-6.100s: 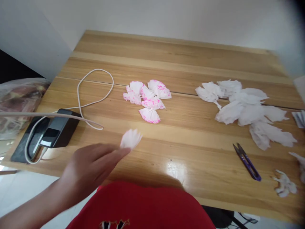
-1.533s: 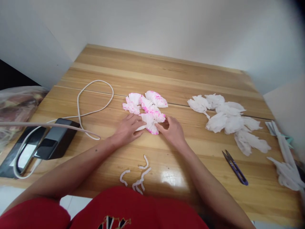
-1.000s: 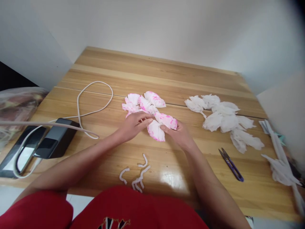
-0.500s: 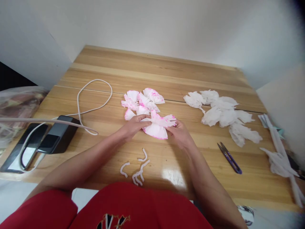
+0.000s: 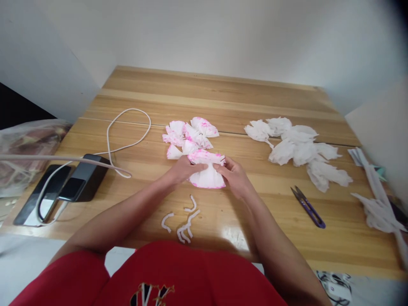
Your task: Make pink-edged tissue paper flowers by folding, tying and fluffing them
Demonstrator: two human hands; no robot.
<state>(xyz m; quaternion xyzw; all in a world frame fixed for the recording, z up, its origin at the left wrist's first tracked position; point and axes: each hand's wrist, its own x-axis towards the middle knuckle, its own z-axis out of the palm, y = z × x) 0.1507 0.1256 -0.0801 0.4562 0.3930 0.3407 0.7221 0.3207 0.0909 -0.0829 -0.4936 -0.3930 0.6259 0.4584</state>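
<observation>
A plain indoor room was shown, furnished like a home or a small craft room; which of the two could not be told. The wood-grain counter (image 5: 223, 100) was placed with its far edge by bare pale walls (image 5: 207, 34). Near its left edge, everyday electronics were laid: a black box-shaped device (image 5: 89, 174), a flat glossy device (image 5: 40, 193) and a looped white cable (image 5: 132, 109). Past that edge a clear plastic bag (image 5: 28, 144) was seen. Handcraft was suggested by the purple-handled snips (image 5: 314, 214) toward the near right corner and by pink-edged tissue-like pieces (image 5: 207, 177) mid-counter. Below the near edge, a pale floor (image 5: 25, 253) was glimpsed.
</observation>
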